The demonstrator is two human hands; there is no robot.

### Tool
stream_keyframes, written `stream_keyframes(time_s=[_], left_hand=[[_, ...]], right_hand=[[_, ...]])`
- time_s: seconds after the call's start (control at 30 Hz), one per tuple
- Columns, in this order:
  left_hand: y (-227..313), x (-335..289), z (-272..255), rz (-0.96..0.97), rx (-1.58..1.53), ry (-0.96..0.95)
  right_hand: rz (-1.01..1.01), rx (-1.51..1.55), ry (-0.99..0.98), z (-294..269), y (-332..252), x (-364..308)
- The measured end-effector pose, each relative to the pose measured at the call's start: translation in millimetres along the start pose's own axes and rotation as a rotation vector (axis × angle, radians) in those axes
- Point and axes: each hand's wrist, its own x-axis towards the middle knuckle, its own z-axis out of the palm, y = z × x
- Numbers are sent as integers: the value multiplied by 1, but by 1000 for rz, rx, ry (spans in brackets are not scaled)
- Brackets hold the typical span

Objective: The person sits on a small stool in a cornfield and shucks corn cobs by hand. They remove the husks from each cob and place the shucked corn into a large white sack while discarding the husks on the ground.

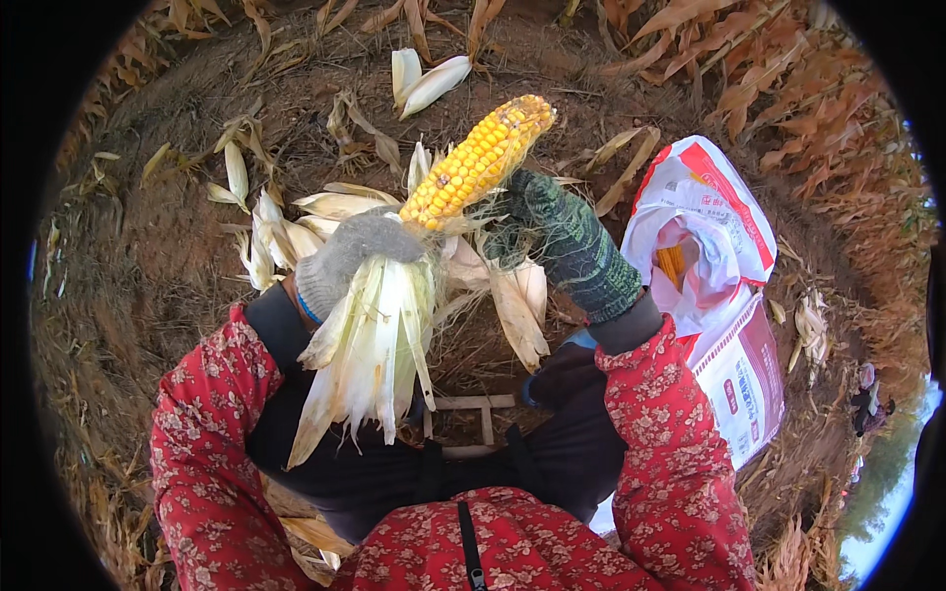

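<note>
You appear to be partway through husking: the ear of corn (473, 165) sits before you, raised above the ground, its yellow kernels bare, while the pale husk (379, 340) hangs from its base toward your lap. As I judge it, the next move calls for parting that husk from the base, so the left grip needs to stay firm while the ear is bent or twisted away.

Your left hand (363, 258), in a grey glove, is clenched around the folded-back husk at the ear's base, the ear slanting up and right out of it. Your right hand (562, 241), in a green-black glove, is raised just beside the ear, fingers curled, with corn silk strands across it; I cannot tell whether they grip anything. Both elbows are bent. The white-and-red sack (754, 222) lies open just right of that hand.
</note>
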Motion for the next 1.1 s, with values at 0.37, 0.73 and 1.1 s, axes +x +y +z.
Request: stream_keyframes(time_s=[0.37, 0.73, 1.1], left_hand=[[51, 11, 28, -573, -314, 272], [-1, -5, -10, 134, 52, 119], [2, -21, -29, -112, -137, 88]], right_hand=[[-656, -1265, 130, 17, 30, -5], [32, -1723, -605, 16, 89, -52], [-72, -569, 14, -14, 23, -4]])
